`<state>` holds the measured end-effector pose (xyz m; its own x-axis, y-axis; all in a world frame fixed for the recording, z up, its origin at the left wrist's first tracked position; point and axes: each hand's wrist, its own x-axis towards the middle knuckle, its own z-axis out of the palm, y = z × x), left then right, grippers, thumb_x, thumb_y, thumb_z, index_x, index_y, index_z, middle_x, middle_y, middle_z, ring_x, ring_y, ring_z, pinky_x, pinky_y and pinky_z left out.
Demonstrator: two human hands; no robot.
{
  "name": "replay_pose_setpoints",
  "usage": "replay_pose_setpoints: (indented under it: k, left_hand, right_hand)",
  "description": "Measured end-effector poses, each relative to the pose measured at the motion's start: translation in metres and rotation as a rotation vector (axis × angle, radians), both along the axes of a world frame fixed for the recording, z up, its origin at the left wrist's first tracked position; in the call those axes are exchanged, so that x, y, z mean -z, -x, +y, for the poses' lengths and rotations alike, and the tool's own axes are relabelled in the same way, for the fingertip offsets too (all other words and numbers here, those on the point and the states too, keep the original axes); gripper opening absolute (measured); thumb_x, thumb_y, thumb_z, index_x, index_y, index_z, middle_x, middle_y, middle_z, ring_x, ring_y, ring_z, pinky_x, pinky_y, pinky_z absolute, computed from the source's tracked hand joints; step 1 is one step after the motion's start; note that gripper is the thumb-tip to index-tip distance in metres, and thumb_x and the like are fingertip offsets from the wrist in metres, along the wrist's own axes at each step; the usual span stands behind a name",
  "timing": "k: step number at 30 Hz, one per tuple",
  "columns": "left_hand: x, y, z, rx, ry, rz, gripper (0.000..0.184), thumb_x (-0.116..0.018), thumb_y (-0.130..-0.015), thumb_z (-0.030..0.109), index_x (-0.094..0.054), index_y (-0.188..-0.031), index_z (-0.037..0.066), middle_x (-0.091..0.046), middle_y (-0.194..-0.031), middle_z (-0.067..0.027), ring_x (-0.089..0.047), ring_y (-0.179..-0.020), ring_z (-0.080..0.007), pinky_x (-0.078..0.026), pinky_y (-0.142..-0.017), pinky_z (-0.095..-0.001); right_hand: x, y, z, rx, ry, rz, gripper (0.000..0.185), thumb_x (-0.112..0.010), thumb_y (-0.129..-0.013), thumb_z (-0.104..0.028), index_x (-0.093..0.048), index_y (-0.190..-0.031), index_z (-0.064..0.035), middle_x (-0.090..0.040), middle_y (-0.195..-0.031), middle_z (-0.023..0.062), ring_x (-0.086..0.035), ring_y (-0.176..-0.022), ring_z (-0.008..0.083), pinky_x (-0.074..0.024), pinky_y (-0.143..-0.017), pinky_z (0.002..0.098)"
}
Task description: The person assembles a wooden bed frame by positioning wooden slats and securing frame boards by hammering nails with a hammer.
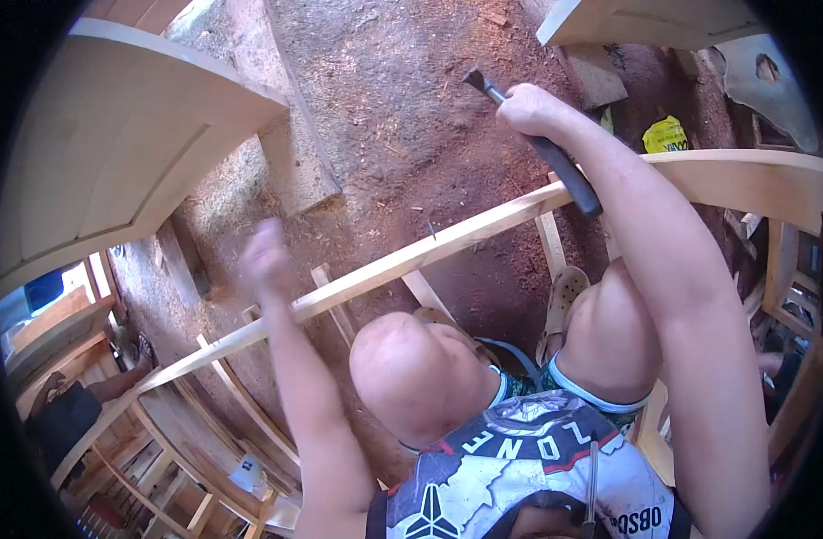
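The right hand (528, 110) grips the hammer (564, 171) close to its head, probably for balance, the handle's end reaching back over the rail (376, 274). A nail (432, 232) juts from the rail's middle, apparently self-supporting. Beyond the rail's left part, the left hand (266, 256) blurs; whether closed, I cannot tell.

A wooden plank (296, 169) lies on the brown ground (384, 108).
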<state>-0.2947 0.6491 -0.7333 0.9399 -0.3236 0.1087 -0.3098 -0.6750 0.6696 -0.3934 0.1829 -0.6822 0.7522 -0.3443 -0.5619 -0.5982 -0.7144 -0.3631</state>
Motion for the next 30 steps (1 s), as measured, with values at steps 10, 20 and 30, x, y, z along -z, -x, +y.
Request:
replay_pose_setpoints:
  k: [10,20,30]
  left_hand:
    - [0.058,0.06,-0.052,0.573,-0.658,0.433,0.021,-0.056,-0.08,0.018,-0.074,-0.083,0.007,-0.07,-0.091,-0.0173,-0.069,-0.084,-0.0329,-0.055,-0.072,-0.0425]
    - [0.064,0.059,-0.07,0.648,-0.672,0.449,0.029,-0.055,-0.078,0.017,-0.073,-0.096,0.003,-0.069,-0.102,-0.022,-0.067,-0.095,-0.0374,-0.054,-0.084,-0.0452]
    - [-0.085,-0.034,-0.153,0.511,-0.529,0.3,0.015,-0.066,-0.075,0.01,-0.07,-0.084,-0.001,-0.071,-0.084,-0.0138,-0.068,-0.072,-0.0308,-0.054,-0.062,-0.0428]
  right_hand:
    - [-0.008,0.022,0.031,-0.406,-0.034,-0.264,0.029,-0.068,-0.076,-0.019,-0.063,-0.097,-0.0006,-0.067,-0.093,0.0215,-0.065,-0.088,0.0337,-0.0501,-0.078,0.0424]
    - [-0.04,0.026,0.056,-0.464,0.279,0.109,0.029,-0.061,-0.07,-0.01,-0.071,-0.097,-0.0046,-0.068,-0.102,0.0225,-0.066,-0.098,0.0375,-0.052,-0.086,0.0447]
    - [-0.126,-0.034,0.087,-0.065,-0.74,-0.706,0.016,-0.061,-0.079,-0.003,-0.052,-0.092,-0.0077,-0.048,-0.07,-0.0013,-0.048,-0.059,0.01,-0.0415,-0.055,0.0276]
